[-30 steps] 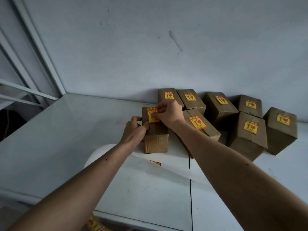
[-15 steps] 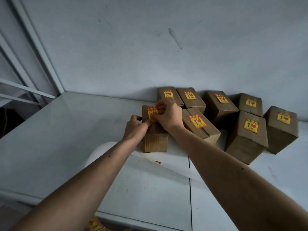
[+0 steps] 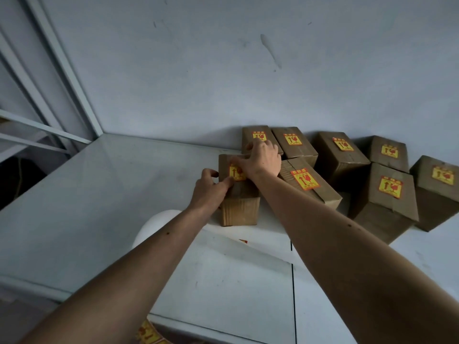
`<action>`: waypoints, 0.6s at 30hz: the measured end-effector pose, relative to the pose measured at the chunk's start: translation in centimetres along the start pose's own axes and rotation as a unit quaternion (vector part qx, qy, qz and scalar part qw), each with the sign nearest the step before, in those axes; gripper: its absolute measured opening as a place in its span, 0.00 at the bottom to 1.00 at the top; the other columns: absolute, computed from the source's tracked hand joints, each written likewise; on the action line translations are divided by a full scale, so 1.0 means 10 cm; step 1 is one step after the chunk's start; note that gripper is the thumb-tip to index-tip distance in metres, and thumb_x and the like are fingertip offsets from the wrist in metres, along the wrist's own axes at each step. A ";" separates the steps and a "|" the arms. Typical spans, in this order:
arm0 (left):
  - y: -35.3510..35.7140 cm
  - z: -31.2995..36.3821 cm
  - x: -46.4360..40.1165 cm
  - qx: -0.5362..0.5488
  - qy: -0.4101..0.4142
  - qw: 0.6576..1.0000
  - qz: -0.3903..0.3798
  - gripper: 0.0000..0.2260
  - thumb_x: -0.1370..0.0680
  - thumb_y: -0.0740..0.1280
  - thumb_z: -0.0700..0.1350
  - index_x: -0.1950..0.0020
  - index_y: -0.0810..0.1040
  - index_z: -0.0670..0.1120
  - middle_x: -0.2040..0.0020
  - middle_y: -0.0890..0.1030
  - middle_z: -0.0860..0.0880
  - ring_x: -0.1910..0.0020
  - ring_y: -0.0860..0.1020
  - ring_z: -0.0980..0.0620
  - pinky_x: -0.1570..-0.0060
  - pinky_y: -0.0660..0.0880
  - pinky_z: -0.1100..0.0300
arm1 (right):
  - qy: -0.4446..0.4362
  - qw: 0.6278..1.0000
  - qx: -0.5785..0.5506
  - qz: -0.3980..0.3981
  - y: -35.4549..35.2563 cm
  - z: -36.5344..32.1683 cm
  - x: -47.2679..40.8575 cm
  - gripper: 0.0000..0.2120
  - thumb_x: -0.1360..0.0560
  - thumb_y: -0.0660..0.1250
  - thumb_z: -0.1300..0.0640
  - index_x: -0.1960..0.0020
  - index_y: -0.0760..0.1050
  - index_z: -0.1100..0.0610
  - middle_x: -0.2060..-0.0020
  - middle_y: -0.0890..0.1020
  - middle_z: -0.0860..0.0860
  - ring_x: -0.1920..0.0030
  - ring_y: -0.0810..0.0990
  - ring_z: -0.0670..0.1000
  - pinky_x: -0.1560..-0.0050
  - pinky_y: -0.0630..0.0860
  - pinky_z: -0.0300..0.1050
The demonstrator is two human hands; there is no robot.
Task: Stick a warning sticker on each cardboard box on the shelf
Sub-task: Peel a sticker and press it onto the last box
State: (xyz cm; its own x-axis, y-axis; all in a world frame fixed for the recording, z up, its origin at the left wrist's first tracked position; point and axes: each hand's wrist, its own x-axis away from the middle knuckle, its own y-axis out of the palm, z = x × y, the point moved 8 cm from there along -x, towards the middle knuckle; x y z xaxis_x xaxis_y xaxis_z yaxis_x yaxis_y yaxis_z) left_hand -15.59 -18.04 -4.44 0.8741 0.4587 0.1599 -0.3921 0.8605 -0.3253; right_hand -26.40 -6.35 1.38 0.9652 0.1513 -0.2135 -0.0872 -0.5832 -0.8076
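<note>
Cardboard box (image 3: pixel 238 192), at 12 o'clock on the shelf (image 3: pixel 99 207), looks light and easily shoved, so left hand (image 3: pixel 210 192) steadies its near corner with fingers closed against it while right hand (image 3: pixel 264 158) lies flat, pressing the thin, floppy sticker (image 3: pixel 236 172) down.

Both forearms are bare to the edge of view, no sleeves showing. The left hand (image 3: pixel 208 192) and right hand (image 3: pixel 264 158) wear nothing. A few small dark moles dot each forearm.
</note>
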 end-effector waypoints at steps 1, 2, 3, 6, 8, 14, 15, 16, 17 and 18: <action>0.00 0.00 0.00 0.000 0.001 1.000 0.000 0.22 0.23 0.67 0.54 0.34 0.65 0.47 0.41 0.76 0.44 0.45 0.78 0.46 0.50 0.79 0.50 | 0.006 1.000 -0.003 0.004 -0.01 0.03 0.00 0.28 0.33 0.73 0.40 0.40 0.74 0.55 0.39 0.75 0.54 0.37 0.70 0.56 0.38 0.70 0.52; 0.00 0.01 0.01 0.000 -0.001 1.000 0.001 0.22 0.23 0.67 0.54 0.34 0.65 0.47 0.41 0.76 0.44 0.46 0.78 0.46 0.51 0.78 0.51 | 0.009 1.000 -0.009 0.008 -0.02 0.07 0.01 0.27 0.32 0.73 0.40 0.41 0.75 0.55 0.39 0.76 0.54 0.37 0.70 0.56 0.38 0.70 0.52; 0.01 0.00 0.01 -0.001 -0.002 1.000 0.002 0.22 0.23 0.67 0.54 0.34 0.65 0.47 0.41 0.76 0.44 0.46 0.78 0.46 0.51 0.78 0.51 | 0.009 1.000 -0.014 0.011 -0.04 0.10 0.02 0.25 0.32 0.73 0.41 0.42 0.75 0.54 0.40 0.76 0.54 0.37 0.70 0.56 0.39 0.70 0.52; 0.01 -0.01 0.01 0.001 -0.008 1.000 0.003 0.21 0.23 0.66 0.54 0.34 0.65 0.47 0.42 0.76 0.44 0.47 0.78 0.46 0.50 0.79 0.51 | -0.005 1.000 0.000 0.010 -0.11 0.13 0.09 0.24 0.32 0.73 0.41 0.42 0.75 0.53 0.40 0.76 0.54 0.36 0.70 0.56 0.38 0.68 0.52; 0.00 -0.02 0.01 0.003 -0.012 1.000 0.002 0.21 0.23 0.66 0.55 0.35 0.65 0.47 0.42 0.77 0.43 0.47 0.79 0.46 0.50 0.79 0.50 | -0.020 1.000 0.014 0.000 -0.15 0.12 0.15 0.24 0.31 0.73 0.41 0.41 0.74 0.52 0.39 0.76 0.54 0.36 0.70 0.57 0.37 0.67 0.53; -0.02 0.01 0.04 -0.002 -0.025 1.000 0.013 0.21 0.23 0.66 0.55 0.36 0.66 0.47 0.42 0.77 0.43 0.47 0.79 0.45 0.46 0.78 0.45 | -0.037 0.998 0.029 -0.051 -0.20 0.16 0.31 0.29 0.36 0.74 0.38 0.41 0.72 0.51 0.40 0.75 0.54 0.36 0.69 0.57 0.37 0.67 0.54; -0.02 0.01 0.05 -0.004 -0.027 1.000 0.013 0.21 0.23 0.66 0.55 0.36 0.66 0.47 0.42 0.77 0.43 0.47 0.79 0.45 0.46 0.78 0.45 | -0.033 0.997 0.029 -0.059 -0.19 0.17 0.33 0.31 0.37 0.74 0.37 0.41 0.72 0.51 0.40 0.75 0.54 0.36 0.70 0.57 0.37 0.68 0.55; -0.02 0.02 0.06 -0.007 -0.027 1.000 0.014 0.21 0.23 0.66 0.55 0.36 0.66 0.47 0.42 0.77 0.43 0.46 0.78 0.45 0.46 0.78 0.44 | -0.027 0.997 0.028 -0.065 -0.18 0.19 0.34 0.32 0.38 0.74 0.36 0.41 0.73 0.51 0.41 0.76 0.54 0.37 0.70 0.57 0.37 0.68 0.55; -0.02 0.03 0.07 -0.012 -0.027 0.999 0.015 0.21 0.23 0.66 0.55 0.36 0.67 0.47 0.41 0.77 0.44 0.46 0.78 0.45 0.46 0.78 0.44 | -0.020 0.997 0.026 -0.068 -0.17 0.20 0.34 0.32 0.39 0.74 0.35 0.42 0.73 0.51 0.42 0.76 0.53 0.37 0.70 0.57 0.38 0.69 0.55; -0.02 0.04 0.07 -0.017 -0.027 0.999 0.016 0.21 0.23 0.66 0.55 0.36 0.67 0.47 0.41 0.77 0.44 0.46 0.78 0.45 0.45 0.78 0.44 | -0.014 0.997 0.027 -0.071 -0.17 0.21 0.34 0.33 0.40 0.74 0.34 0.42 0.73 0.51 0.42 0.76 0.53 0.37 0.70 0.57 0.38 0.69 0.55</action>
State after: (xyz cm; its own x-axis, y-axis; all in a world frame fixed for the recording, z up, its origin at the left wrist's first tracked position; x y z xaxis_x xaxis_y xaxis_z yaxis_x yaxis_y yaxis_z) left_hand -14.99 -17.81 -3.83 0.8448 0.4971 0.1981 -0.4084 0.8382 -0.3616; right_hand -23.53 -3.18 0.86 0.9616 0.2513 -0.1103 0.0351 -0.5110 -0.8589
